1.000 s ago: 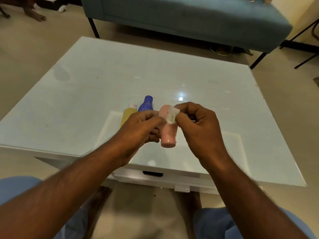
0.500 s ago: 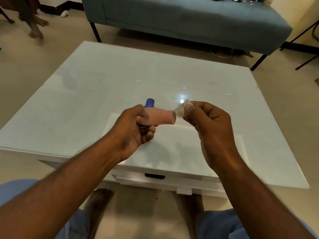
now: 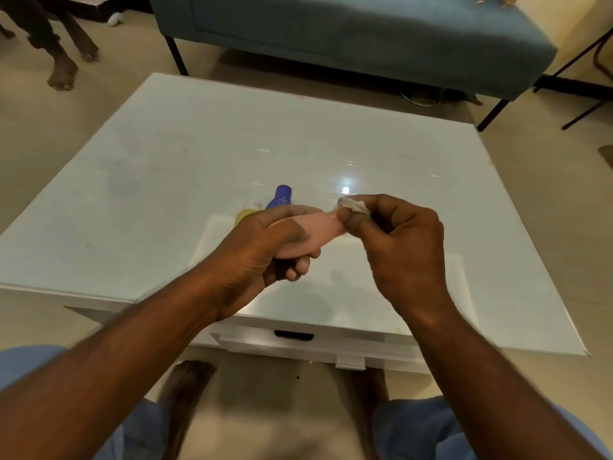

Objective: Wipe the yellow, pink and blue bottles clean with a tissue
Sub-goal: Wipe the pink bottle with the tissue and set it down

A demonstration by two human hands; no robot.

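Pink bottle (image 3: 318,227) in left-hand fingers (image 3: 292,239), tissue (image 3: 352,205) at its end.

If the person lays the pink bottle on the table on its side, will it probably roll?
Probably yes: the pink bottle looks round and smooth, and the table is glossy and flat. It seems light, since the left hand alone holds it.

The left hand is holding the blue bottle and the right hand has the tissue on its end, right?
Not quite. In the head view the left hand holds the pink bottle, not the blue one; the blue bottle lies on the table. The right hand does press the tissue to its end.
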